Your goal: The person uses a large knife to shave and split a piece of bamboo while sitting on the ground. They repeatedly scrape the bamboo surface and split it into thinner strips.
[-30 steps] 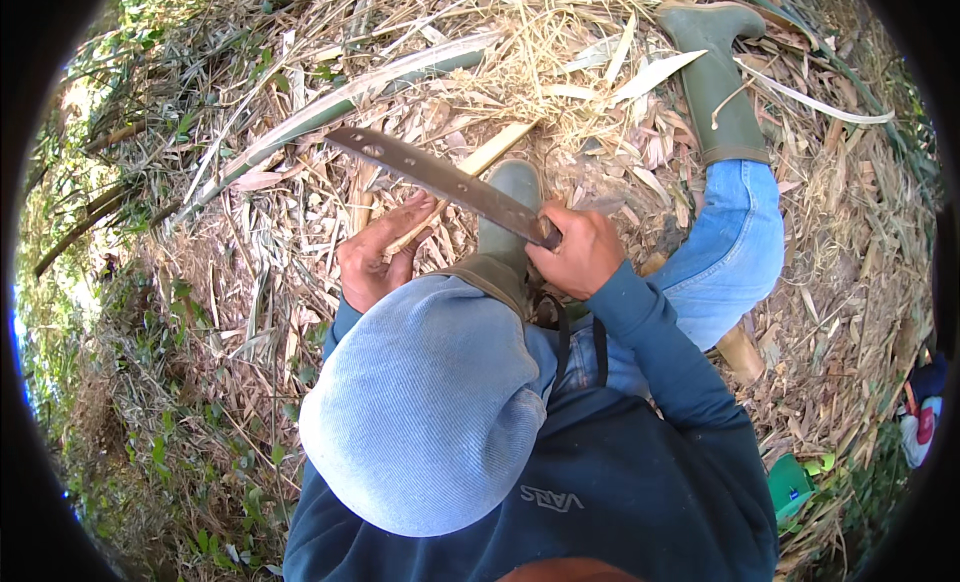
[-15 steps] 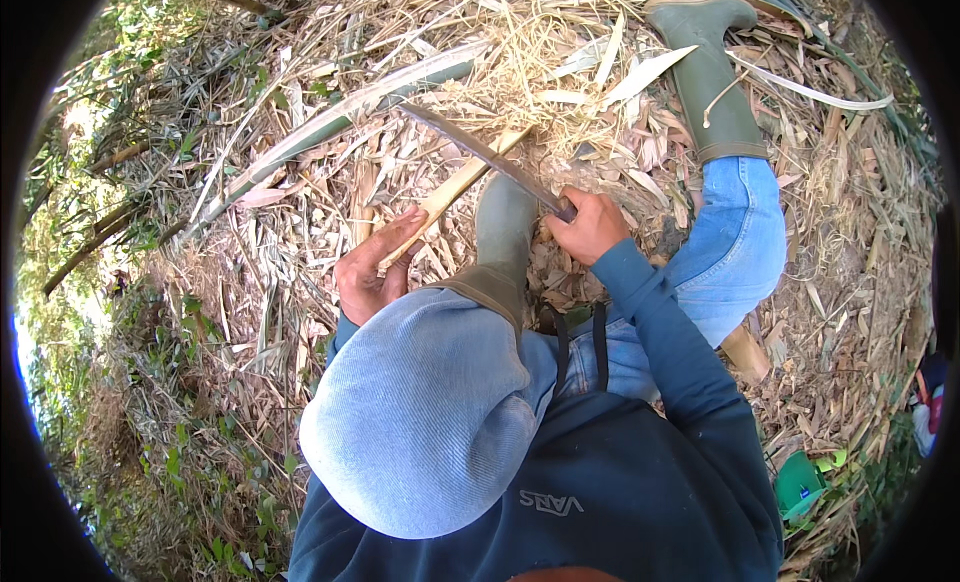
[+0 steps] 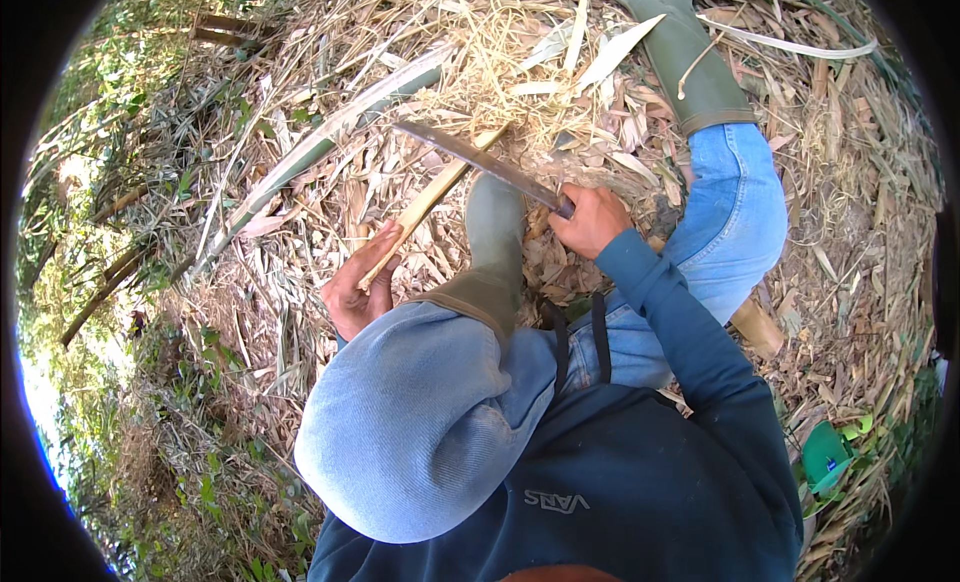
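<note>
We saw the left hand, left of frame centre, grasping the lower end of a pale wood strip between thumb and fingers; the strip ran out beyond it, long axis diagonal, tip pointing to upper right. The right hand, right of centre, was clenched on the handle of a long knife; its blade pointed to upper left, crossing the strip near the far end. We couldn't tell whether they touched. Farther out we noted a boot near frame centre and green bamboo at upper left.
</note>
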A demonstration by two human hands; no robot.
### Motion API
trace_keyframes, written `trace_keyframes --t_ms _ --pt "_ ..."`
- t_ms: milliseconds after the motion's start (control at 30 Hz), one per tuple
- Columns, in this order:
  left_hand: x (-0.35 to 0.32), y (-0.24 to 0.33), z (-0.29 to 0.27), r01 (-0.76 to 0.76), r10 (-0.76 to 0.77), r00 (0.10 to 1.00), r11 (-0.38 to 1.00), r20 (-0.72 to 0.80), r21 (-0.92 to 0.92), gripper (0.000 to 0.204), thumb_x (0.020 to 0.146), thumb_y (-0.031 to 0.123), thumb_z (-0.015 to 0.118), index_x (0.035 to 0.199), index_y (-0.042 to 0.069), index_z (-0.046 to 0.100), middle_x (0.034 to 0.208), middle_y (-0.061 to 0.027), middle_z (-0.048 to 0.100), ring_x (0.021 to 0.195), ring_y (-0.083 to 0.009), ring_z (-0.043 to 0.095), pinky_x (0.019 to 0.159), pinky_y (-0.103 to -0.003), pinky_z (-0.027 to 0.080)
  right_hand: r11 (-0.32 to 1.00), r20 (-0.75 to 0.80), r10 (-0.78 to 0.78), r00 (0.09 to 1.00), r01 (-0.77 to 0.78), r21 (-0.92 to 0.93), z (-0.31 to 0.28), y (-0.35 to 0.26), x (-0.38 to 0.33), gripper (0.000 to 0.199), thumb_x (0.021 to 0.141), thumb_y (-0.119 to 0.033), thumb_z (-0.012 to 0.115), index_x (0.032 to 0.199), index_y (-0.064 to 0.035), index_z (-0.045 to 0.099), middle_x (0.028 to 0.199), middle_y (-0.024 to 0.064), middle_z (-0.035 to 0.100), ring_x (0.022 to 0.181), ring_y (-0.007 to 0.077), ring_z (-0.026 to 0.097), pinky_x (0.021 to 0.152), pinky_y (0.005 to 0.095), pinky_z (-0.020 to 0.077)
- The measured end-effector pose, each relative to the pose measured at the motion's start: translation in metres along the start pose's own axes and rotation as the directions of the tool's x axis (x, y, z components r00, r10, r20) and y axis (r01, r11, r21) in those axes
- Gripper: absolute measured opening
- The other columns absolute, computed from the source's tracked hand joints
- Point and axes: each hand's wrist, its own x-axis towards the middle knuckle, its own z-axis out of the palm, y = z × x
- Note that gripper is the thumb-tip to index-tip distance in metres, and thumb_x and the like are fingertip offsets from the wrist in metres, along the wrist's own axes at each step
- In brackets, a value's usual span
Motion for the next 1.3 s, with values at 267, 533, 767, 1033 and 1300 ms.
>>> trace_keyframes --t_ms 267,533,767,1033,1300 --pt "0.002 -0.008 0.001 0.023 -0.023 1.0 1.0 0.006 -0.013 0.018 0.087 0.003 0.066 0.104 0.008 0.07 0.105 -0.0134 0.071 0.104 -0.0228 0.068 0.091 -0.034 0.055 0.99 0.025 0.139 0.99 -0.139 -0.035 0.012 0.035 0.032 0.029 0.078 -0.032 0.061 0.092 -0.0072 0.07 0.089 0.0226 0.068 0.086 0.0407 0.066 0.081 0.048 0.0516" --pt "0.005 -0.007 -0.014 0.223 -0.238 0.964 0.966 0.116 0.128 0.026 0.089 0.016 0.07 0.114 0.013 0.07 0.101 -0.0098 0.073 0.097 -0.0172 0.069 0.085 -0.032 0.054 0.968 -0.025 0.223 0.974 -0.225 -0.115 0.021 0.056 0.041 0.036 0.077 -0.033 0.064 0.093 -0.0012 0.07 0.092 0.024 0.068 0.085 0.0396 0.066 0.081 0.0467 0.0515" --pt "0.006 -0.025 -0.005 0.28 -0.388 0.913 0.82 -0.126 -0.499 0.03 0.088 0.027 0.072 0.113 0.01 0.07 0.093 -0.0095 0.073 0.088 -0.0164 0.068 0.076 -0.03 0.053 0.988 0.094 0.152 0.984 -0.15 -0.031 0.003 0.033 0.024 0.037 0.077 -0.03 0.063 0.101 -0.0025 0.069 0.102 0.0249 0.067 0.097 0.0373 0.065 0.086 0.0441 0.0508" --pt "0.003 -0.014 -0.007 0.342 -0.354 0.93 0.932 -0.103 -0.12 0.029 0.084 0.022 0.076 0.106 0.003 0.072 0.074 -0.0089 0.072 0.065 -0.0129 0.065 0.06 -0.029 0.051 0.942 -0.068 -0.221 0.973 0.231 0.242 0.0 -0.063 -0.055 0.026 0.08 -0.027 0.064 0.081 -0.0008 0.06 0.07 0.0211 0.063 0.067 0.0396 0.063 0.065 0.0465 0.0494" --pt "0.0 -0.01 -0.012 0.299 -0.303 0.953 0.949 -0.023 -0.094 0.025 0.085 0.012 0.073 0.106 0.0 0.071 0.084 -0.0164 0.073 0.078 -0.0192 0.071 0.07 -0.031 0.055 0.919 -0.085 -0.321 0.943 0.332 0.214 0.01 -0.09 -0.06 0.021 0.075 -0.019 0.069 0.081 -0.0012 0.059 0.061 0.0192 0.058 0.061 0.0402 0.061 0.055 0.0449 0.0464"
